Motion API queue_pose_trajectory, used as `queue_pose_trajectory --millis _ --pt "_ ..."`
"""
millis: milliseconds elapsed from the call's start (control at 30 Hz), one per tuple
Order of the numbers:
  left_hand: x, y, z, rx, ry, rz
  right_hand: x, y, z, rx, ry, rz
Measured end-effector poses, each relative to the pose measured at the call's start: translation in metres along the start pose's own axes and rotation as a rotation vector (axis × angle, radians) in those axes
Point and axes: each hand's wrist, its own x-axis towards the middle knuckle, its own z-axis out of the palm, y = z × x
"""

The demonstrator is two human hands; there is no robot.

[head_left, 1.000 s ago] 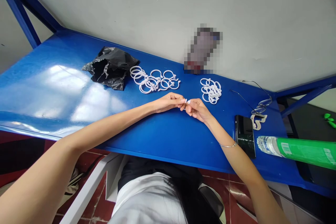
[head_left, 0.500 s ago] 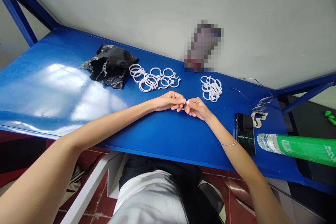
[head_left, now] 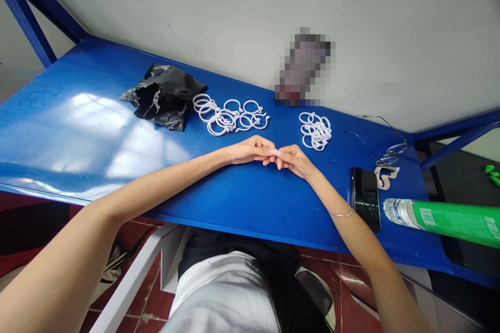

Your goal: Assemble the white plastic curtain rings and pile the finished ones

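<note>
Both hands at centre frame, fingertips meeting over the worktop [head_left: 242, 203]. Left hand [head_left: 250, 151] comes in from lower left, right hand [head_left: 295, 159] from lower right. Fingers of both clamped on a small white piece [head_left: 277, 153], thumb against fingers on each side. Most of the piece is hidden by the fingers; only a sliver shows between the thumbs, shape can't be told.

Containers: black plastic bag [head_left: 172, 91], upper left of centre, lies crumpled on the worktop with its torn mouth open toward the lower left of the frame. Inside is dark, contents can't be made out. Bottle [head_left: 453, 221] with green label at the right edge, clear end pointing left, rest cut off by the frame. Can't tell if it stands or lies, or how full it is.

Loose white rings, two groups, both beyond the hands. Larger group of rings [head_left: 225, 123] just right of the bag, overlapping, several with a visible gap and small knobbed ends. Smaller pile of rings [head_left: 318, 132] right of centre, stacked tighter, well apart from the first.

Right side of the worktop: black phone [head_left: 365, 197], off-white cut-out piece [head_left: 386, 179] just beside it, eyeglasses [head_left: 395, 149] above with temples open. Pixelated item [head_left: 302, 67] at top, right of centre, can't be identified. Thin bracelet [head_left: 342, 214] on the right forearm.
</note>
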Motion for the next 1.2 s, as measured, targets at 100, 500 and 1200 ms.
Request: queue_pose_trajectory --millis 100,500,1200 --pt "-0.0001 -0.0011 -0.0008 0.019 0.018 -0.008 0.0000 0.0003 0.0002 0.005 -0.002 -0.005" --pt "0.0000 0.0006 0.0006 0.038 0.067 -0.019 -0.0002 0.0013 0.0002 0.052 0.044 0.007" --pt "-0.0006 0.0017 0.0019 0.066 0.038 -0.027 -0.0018 0.0011 -0.0012 0.012 0.042 0.023"
